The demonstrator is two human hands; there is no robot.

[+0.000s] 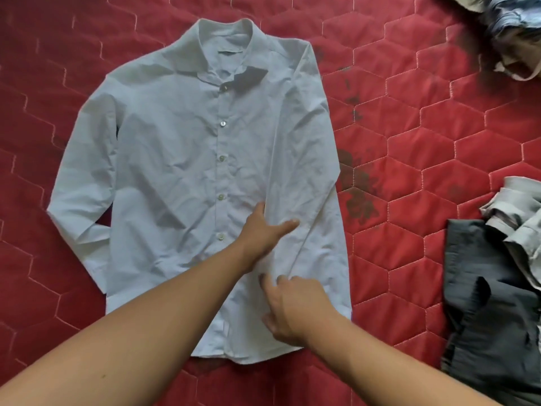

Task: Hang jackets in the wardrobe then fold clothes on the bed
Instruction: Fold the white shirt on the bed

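Observation:
A pale blue button-up shirt lies flat, front up, on the red quilted bed, collar at the far end. Its right sleeve is laid straight down along the shirt's right side; the left sleeve runs down the left side. My left hand lies on the shirt near the inner edge of the right sleeve, thumb stretched out over the sleeve and fingers tucked at the fold. My right hand rests lower on the same sleeve, fingers bent with their tips touching the cloth.
A dark grey garment lies crumpled at the right edge with a light grey one on top of it. A heap of blue-grey clothes sits in the far right corner. Dark stains mark the bedcover right of the shirt.

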